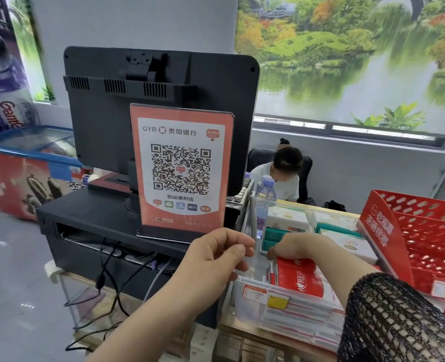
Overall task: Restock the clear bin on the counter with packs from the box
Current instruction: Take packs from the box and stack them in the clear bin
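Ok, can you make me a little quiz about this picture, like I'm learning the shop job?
1. True or false: the left hand grips the side wall of the bin.
2. What colour is the rack to the right of the bin? A blue, B red, C green.
3. Fill the gap: the right hand reaches down into the ___.

Key: 1 true. 2 B. 3 bin.
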